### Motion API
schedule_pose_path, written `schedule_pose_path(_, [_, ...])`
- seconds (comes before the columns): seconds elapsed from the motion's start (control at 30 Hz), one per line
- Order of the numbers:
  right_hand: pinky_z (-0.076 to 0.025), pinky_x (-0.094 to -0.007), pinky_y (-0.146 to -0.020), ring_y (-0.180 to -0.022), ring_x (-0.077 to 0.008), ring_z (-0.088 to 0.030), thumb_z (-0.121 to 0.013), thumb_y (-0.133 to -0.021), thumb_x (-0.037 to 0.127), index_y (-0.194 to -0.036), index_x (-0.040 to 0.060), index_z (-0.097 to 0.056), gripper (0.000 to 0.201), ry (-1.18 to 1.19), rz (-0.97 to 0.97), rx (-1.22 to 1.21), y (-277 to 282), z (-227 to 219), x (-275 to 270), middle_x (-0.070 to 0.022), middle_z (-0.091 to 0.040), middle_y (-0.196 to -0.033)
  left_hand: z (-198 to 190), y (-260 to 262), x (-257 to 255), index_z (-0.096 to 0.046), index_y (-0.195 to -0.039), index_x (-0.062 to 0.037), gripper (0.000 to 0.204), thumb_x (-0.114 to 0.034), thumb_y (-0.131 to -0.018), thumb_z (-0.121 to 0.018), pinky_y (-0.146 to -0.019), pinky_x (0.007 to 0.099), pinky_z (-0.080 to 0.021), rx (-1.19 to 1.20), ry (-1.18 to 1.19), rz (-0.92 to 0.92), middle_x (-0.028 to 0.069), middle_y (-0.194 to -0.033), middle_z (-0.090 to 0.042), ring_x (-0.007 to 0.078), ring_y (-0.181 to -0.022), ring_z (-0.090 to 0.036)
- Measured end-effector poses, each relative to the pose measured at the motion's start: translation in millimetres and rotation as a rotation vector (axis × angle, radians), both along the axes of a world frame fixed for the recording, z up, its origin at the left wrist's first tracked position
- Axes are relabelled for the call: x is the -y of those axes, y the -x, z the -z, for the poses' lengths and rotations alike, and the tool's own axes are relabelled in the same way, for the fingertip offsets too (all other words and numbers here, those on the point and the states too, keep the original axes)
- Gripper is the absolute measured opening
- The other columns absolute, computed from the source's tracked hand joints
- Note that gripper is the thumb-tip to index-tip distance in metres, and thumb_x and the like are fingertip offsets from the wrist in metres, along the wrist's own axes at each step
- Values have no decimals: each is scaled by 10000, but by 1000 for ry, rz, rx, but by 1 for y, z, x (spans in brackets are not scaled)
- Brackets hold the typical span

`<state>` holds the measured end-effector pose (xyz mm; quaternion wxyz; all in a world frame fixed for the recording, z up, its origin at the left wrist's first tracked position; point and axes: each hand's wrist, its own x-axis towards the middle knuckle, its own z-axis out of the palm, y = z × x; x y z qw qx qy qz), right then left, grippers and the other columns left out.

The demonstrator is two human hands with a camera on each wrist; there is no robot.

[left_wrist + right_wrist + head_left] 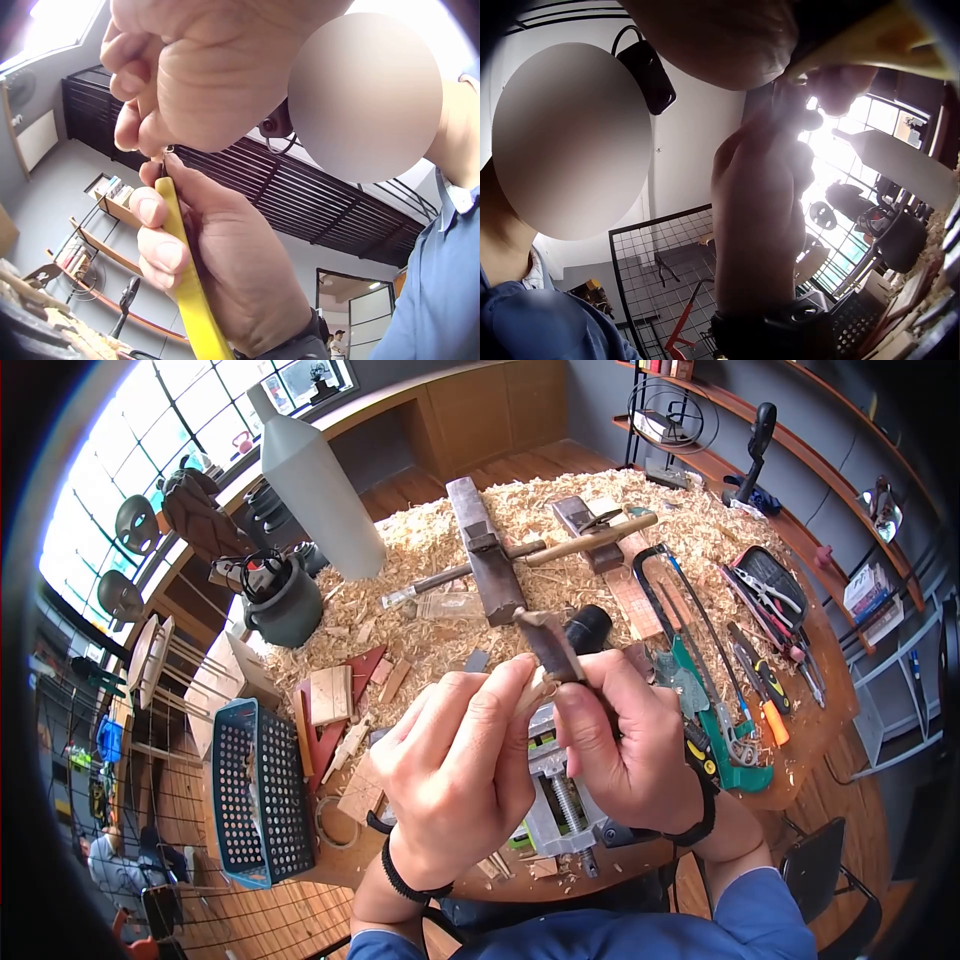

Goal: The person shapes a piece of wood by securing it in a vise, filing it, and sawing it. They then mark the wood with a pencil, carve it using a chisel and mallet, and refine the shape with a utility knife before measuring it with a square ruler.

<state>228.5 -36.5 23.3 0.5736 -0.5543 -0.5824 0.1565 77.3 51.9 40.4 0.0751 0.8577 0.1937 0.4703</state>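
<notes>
Left hand (450, 745) has its grip pinched on a small pale wood piece (537, 688), right hand's (635, 730) grip is wrapped round a yellow-handled tool (184, 281), both held over the shavings-covered surface (825, 695).

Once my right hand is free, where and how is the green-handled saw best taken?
I would grip the saw by its green handle, coming from the near side and slightly above. That end lies nearest the person, while the long frame points away. Mind the orange-handled tool close beside it.
</notes>
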Motion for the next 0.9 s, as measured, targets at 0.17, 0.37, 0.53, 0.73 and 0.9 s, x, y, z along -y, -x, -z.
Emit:
schedule_pose_path(0.17, [-517, -375, -570, -627, -280, -702, -632, -1070, 70, -1161, -23, -638, 130, -1, -44, -11, -2, -1, 1, -157, -677, -789, -4, 2, 3, -750, -1171, 18, 318, 25, -853, -756, -612, 352, -550, -8, 29, 6, 121, -824, -673, 269, -682, -687])
schedule_pose_path(0.37, [-477, -228, -519, -569, -38, -606, -557, -1124, 138, -1093, -6, -616, 159, -88, 20, 8, -8, -4, -1, -7, -635, -707, -11, 0, 6, -747, -1132, 23, 236, 14, -896, -754, -570, 362, -526, 2, 150, 34, 134, -785, -669, 277, -641, -674])
schedule_pose_path(0.53, [-508, -386, -546, -636, -309, -713, -650, -1056, 63, -1141, -26, -628, 126, -89, 23, 96, 0, 3, -1, -167, -673, -782, -10, 0, 6, -746, -1100, 19, 193, 10, -907, -754, -536, 367, -498, 28, 193, 49, 130, -762, -661, 274, -603, -653])
schedule_pose_path(0.73, [-502, -384, -537, -606, -295, -697, -650, -1054, 60, -1149, -20, -637, 125, -84, 19, 55, -1, -2, 0, -156, -672, -768, -10, 2, 5, -749, -1087, 12, 184, 10, -903, -758, -521, 360, -490, 41, 219, 69, 122, -755, -662, 269, -584, -641])
schedule_pose_path(0.9, [-469, -217, -517, -568, -38, -599, -546, -1124, 118, -1116, -16, -610, 149, -93, 62, 64, -3, -2, 0, -18, -637, -724, -9, 3, 4, -753, -1092, 6, 204, 14, -889, -768, -526, 352, -501, 57, 206, 76, 121, -759, -668, 264, -594, -658])
